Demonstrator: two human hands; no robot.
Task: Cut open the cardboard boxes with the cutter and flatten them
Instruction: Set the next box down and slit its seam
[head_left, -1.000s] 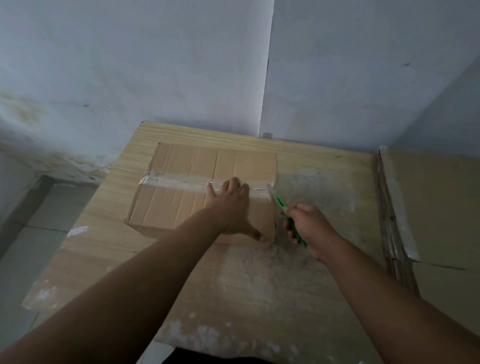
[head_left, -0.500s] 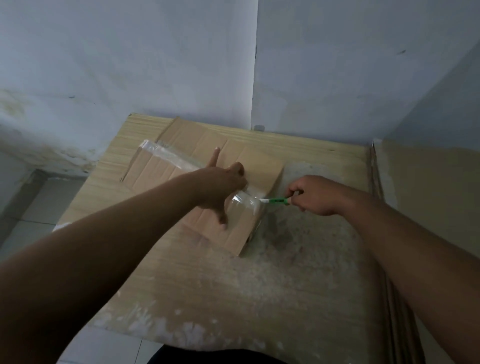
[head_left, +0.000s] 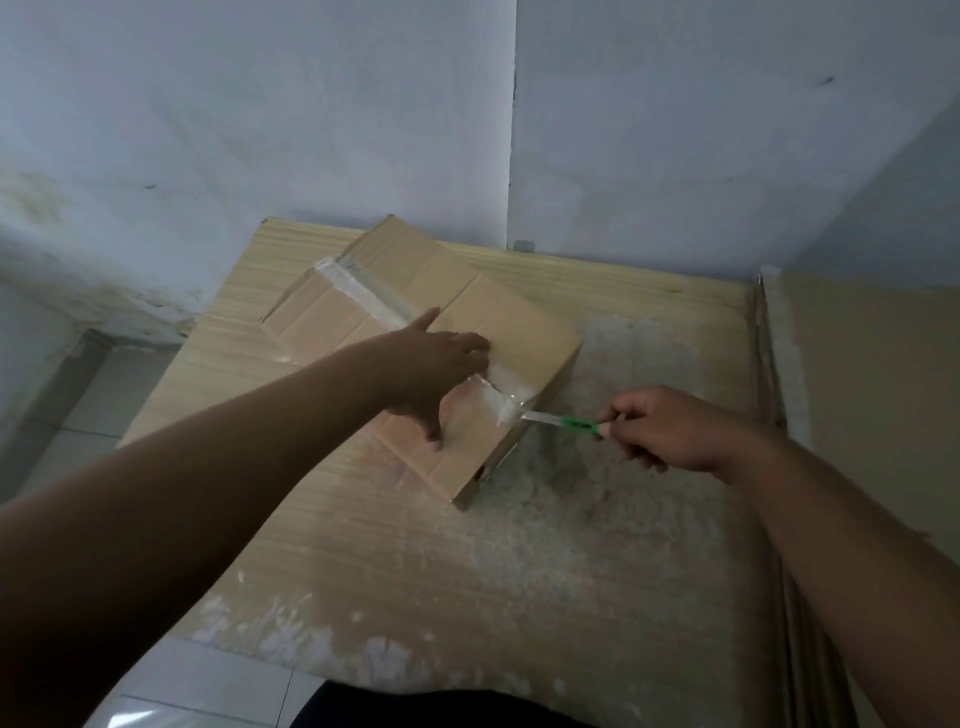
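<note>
box (head_left: 498, 322) was turned vs 1 s ago, lay askew by worktop's (head_left: 467, 571) far edge | L hand (head_left: 436, 374) flat, fingers spread, pressed box top | R hand (head_left: 660, 428) gripped green cutter (head_left: 566, 422), blade tip reached tape (head_left: 363, 296) at box's right end | seam cut prob. abt to start

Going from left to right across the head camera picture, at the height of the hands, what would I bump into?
First the left hand → green cutter → right hand → stack of flat cardboard. The box spreads out under the left hand, so it has no clear place in the order.
</note>
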